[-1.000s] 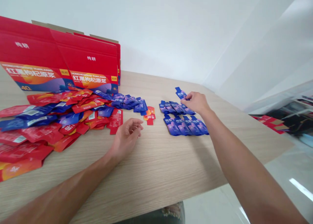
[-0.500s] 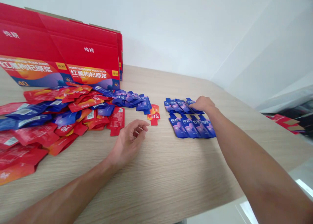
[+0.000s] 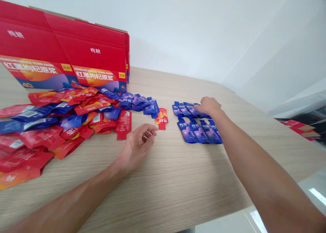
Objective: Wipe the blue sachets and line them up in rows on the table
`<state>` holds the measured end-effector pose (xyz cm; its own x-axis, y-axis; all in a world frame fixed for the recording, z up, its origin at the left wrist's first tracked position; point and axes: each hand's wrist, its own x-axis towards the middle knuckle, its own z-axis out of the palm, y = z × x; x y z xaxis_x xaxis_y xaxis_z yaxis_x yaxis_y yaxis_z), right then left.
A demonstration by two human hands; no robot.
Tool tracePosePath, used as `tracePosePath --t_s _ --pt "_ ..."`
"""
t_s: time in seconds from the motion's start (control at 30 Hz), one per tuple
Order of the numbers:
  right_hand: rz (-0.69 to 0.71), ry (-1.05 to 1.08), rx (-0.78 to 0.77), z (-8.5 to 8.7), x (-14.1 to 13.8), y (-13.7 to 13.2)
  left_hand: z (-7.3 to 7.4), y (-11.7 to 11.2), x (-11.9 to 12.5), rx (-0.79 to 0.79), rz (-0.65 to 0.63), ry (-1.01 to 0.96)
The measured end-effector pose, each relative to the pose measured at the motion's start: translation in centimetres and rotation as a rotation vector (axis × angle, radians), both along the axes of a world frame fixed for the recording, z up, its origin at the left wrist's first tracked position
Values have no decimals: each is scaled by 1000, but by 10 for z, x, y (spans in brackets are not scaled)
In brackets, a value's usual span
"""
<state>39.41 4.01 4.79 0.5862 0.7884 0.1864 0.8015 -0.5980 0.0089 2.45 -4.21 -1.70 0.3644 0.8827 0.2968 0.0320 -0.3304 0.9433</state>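
My right hand is at the right end of the back row of blue pouches, fingers closed on the last pouch and partly hiding it. Just in front lies a second row of overlapping blue pouches, printed sides up, passing under my right forearm at its end. My left hand is over the table with loosely curled fingers, thumb apart and nothing visible in it. Nearest to it is a red-orange pouch, lying flat just beyond the fingertips.
A large heap of mixed red and blue pouches covers the left side. Several blue pouches trail from it to the right. Behind stand red printed cartons near the wall. The table edge runs along the front.
My right hand has shifted slightly left along the back row, against the pouches. My left hand stays nearly in place. The whole view has moved a little.
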Motion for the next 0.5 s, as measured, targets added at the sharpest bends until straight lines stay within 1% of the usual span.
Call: tracePosePath --t_s 0.03,0.1,0.17,0.23,0.3,0.37,0.43,0.5 --pt "49 -2 30 2 -17 3 0 0 0 7 2 3" --pt "230 50 126 4 -60 11 -1 0 1 15 4 3" --pt "385 149 130 3 -106 20 -1 0 1 17 3 3" --pt "476 234 99 -1 -149 28 -1 0 0 22 0 6" --pt "496 301 26 -5 -183 36 -1 0 -1 37 -2 -2" --pt "483 334 -51 -8 -205 44 -2 0 -1 52 -1 -23" --pt "453 344 -79 -10 -214 52 -3 1 -1 56 1 -47" --pt "408 365 -54 -11 -216 60 -4 1 -1 54 -3 -61"
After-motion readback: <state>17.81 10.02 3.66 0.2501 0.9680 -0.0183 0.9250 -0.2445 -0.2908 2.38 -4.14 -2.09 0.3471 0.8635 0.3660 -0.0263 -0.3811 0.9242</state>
